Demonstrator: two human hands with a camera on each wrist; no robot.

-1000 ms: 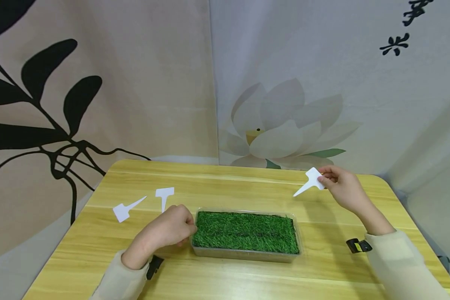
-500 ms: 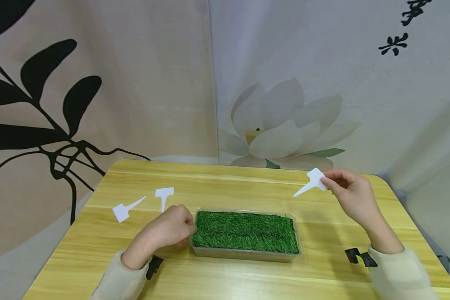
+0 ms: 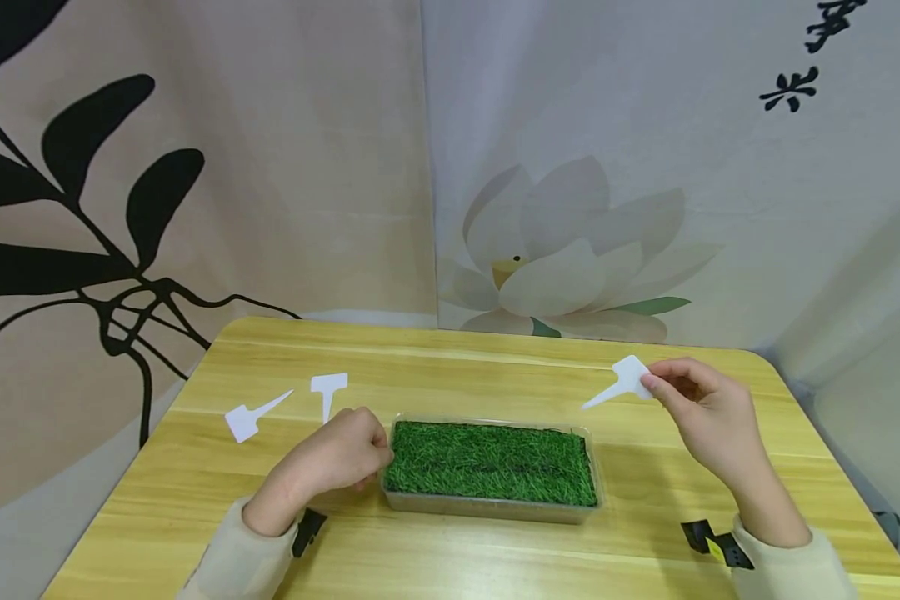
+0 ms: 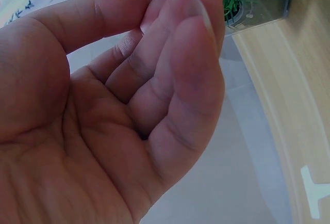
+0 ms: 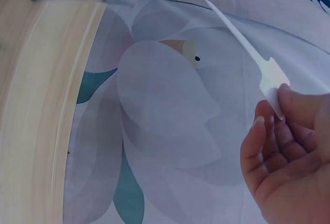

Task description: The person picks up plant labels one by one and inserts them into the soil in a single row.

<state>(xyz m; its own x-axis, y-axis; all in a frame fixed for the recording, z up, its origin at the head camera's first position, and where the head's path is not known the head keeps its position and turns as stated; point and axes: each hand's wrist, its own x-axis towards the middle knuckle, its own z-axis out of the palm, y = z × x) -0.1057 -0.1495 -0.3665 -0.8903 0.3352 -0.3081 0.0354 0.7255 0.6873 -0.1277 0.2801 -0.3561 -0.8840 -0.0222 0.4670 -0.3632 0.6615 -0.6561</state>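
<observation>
Right hand [image 3: 712,417]; white tag [image 3: 628,377] between fingertips [image 3: 649,382]

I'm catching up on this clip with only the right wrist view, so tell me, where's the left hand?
Observer: The left hand is at the left end of the tray, fingers curled; I can't tell whether it grips it.
Operator: Are there others besides the white tag in the right hand?
Observer: Yes, a far-left tag and a second tag lie on the table, left of the tray.
Operator: I see just a corner of the tray. Is any tag standing in its grass?
Observer: None shows there in the head view.
</observation>
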